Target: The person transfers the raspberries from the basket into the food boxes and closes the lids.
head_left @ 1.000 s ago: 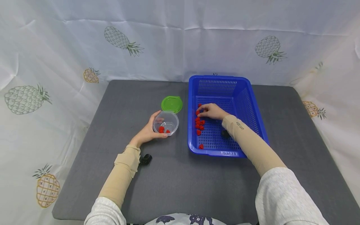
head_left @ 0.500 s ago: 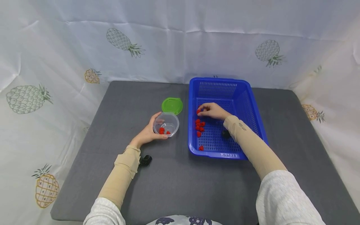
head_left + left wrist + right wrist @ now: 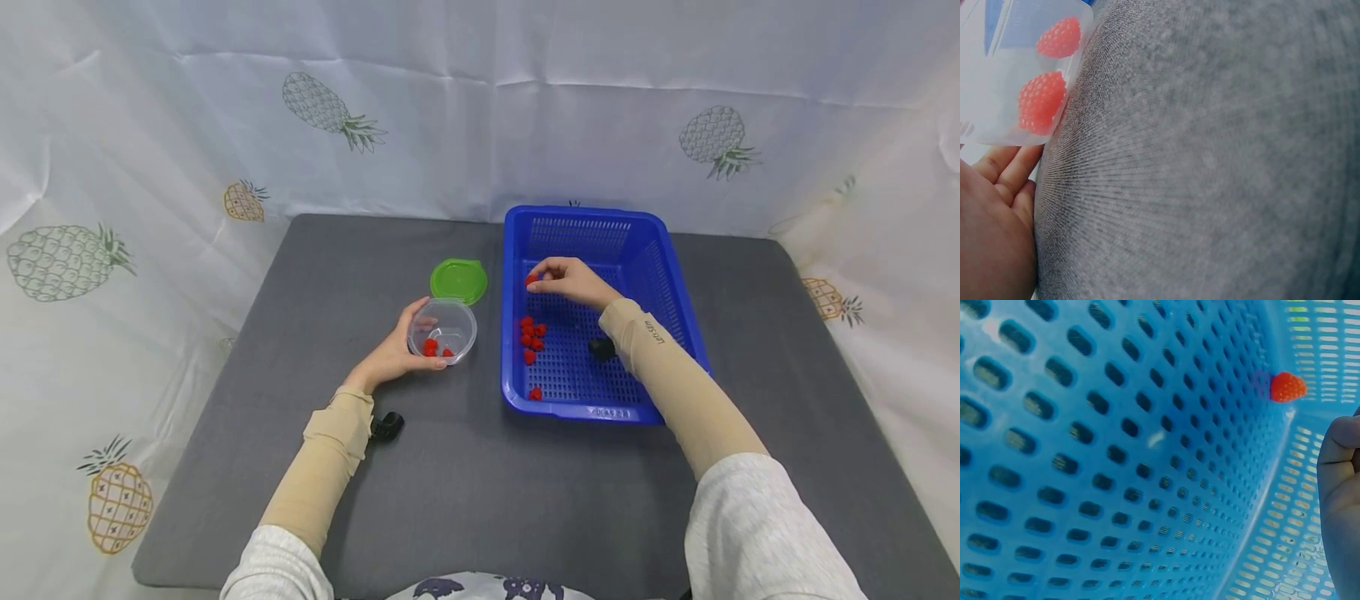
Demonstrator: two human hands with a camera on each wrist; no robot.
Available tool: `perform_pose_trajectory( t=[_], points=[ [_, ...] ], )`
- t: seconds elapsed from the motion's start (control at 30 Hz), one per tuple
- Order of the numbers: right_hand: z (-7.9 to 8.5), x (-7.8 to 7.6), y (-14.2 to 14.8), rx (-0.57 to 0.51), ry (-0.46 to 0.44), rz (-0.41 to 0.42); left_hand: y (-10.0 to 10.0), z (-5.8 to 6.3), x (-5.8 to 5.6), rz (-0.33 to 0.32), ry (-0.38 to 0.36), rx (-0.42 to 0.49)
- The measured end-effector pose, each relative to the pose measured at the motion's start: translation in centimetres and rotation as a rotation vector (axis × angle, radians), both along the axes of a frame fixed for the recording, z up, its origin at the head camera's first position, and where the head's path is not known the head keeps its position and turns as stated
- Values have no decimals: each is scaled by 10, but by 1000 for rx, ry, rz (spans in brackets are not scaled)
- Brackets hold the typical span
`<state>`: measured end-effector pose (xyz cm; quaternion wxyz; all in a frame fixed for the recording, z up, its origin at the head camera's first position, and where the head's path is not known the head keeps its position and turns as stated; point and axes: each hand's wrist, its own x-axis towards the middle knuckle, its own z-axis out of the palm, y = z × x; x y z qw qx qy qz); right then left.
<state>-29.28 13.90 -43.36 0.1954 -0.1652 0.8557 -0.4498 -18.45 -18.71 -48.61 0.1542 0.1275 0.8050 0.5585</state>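
Note:
My left hand (image 3: 393, 354) grips a clear round plastic tub (image 3: 459, 343) from its left side, thumb on the near wall and fingers around the far side. A few red raspberries (image 3: 1042, 103) lie in the tub. Over the left part of a blue perforated basket (image 3: 675, 287), my right hand (image 3: 573, 280) pinches a raspberry (image 3: 532, 280) between thumb and fingertips. Several more raspberries (image 3: 527, 331) lie along the basket's left side. In the right wrist view one raspberry (image 3: 1287, 387) shows by the basket wall, beside the curled hand (image 3: 1344, 500); its fingertips are out of frame.
A green lid (image 3: 459, 281) lies on the grey table (image 3: 465, 492) just behind the tub, left of the basket. A black wrist device (image 3: 387, 427) is at the left wrist, another (image 3: 602, 348) under the right wrist. A pineapple-print curtain (image 3: 420, 142) surrounds the table.
My right hand has taken hold of a raspberry from the basket's left side and shifted slightly toward the back with it. The left hand and tub have stayed in place.

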Motion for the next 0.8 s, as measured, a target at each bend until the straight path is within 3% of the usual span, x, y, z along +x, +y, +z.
perform_pose_trajectory(
  t=[0.3, 0.53, 0.8],
  points=[
    [20, 8, 0, -97, -55, -15, 0, -2, -1, 3, 15, -4],
    [46, 19, -7, -116, -18, 4, -1, -3, 0, 2, 7, -13],
    [62, 23, -14, -152, 18, 40, 0, 0, 1, 0, 1, -11]
  ],
)
